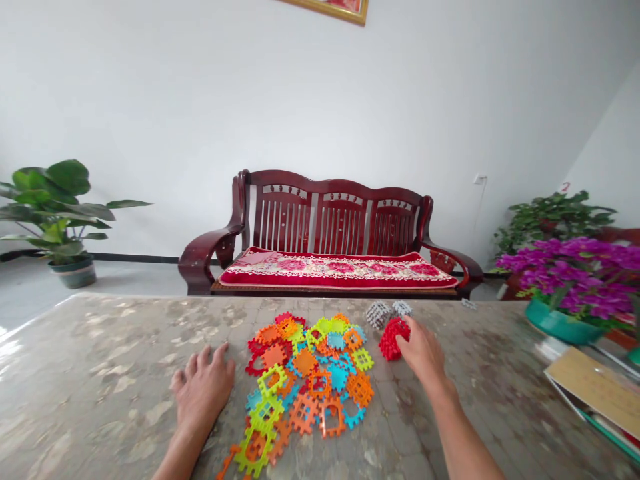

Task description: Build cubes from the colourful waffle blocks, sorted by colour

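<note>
My left hand (205, 383) lies flat on the tabletop with its fingers spread and nothing in it. It is just left of a heap of interlocking plastic building pieces (305, 364) in orange, lime green, blue and red, flat squares with toothed edges, some with window cut-outs. On the heap's right side, my right hand (423, 347) has its thumb and fingers around a bunch of red building pieces (393, 339), pressed together. Behind the red bunch sit a grey bundle of similar pieces (378, 315) and a smaller light grey one (402, 308). My right fingertips are partly hidden.
The table (120, 373) has a patterned, glossy cover. On its right stand purple flowers in a teal pot (565, 321), with a cardboard-coloured folder (597, 393) nearer me. A small grey piece (469, 304) lies at the far edge. Beyond is a wooden bench (335, 207).
</note>
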The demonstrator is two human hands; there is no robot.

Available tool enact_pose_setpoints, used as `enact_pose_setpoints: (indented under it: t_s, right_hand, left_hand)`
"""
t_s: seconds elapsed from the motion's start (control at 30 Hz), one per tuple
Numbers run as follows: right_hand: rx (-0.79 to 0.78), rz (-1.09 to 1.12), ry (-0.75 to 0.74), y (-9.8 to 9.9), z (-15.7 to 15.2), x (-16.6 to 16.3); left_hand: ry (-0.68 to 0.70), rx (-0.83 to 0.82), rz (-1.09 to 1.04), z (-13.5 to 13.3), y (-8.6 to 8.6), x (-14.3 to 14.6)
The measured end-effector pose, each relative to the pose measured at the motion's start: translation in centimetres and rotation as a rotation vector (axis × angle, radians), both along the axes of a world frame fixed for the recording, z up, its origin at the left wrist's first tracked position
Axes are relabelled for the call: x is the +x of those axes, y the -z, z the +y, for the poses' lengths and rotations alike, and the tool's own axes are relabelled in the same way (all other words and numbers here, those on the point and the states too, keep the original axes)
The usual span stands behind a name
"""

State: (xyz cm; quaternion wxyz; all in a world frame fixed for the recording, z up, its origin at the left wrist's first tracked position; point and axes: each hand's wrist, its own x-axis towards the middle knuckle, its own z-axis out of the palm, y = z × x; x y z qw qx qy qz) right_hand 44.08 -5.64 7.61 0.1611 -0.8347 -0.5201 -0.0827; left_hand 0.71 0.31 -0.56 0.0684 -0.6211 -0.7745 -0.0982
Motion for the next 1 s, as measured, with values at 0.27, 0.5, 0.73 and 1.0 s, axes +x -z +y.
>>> enact_pose_setpoints:
  t_s: [0.27,0.5,0.73,1.0]
  right_hand:
    - [0.037,0.0,-0.019,-0.3,-0.3,-0.4]
    - [0.135,0.144,-0.316,1.2,0.5,-4.6]
    - [-0.051,0.331,-0.635,4.2,2.9,-13.7]
    - [-0.089,0.176,-0.794,3.6,6.5,-21.5]
  left_hand:
    - [-0.005,-0.003,-0.006,0.1,0.1,0.0]
    - [-0.019,0.008,-0.035,-0.3,-0.3,0.3]
    - [-0.019,0.009,-0.065,-0.3,-0.2,0.3]
    - [-0.02,-0.006,-0.066,-0.2,0.1,0.2]
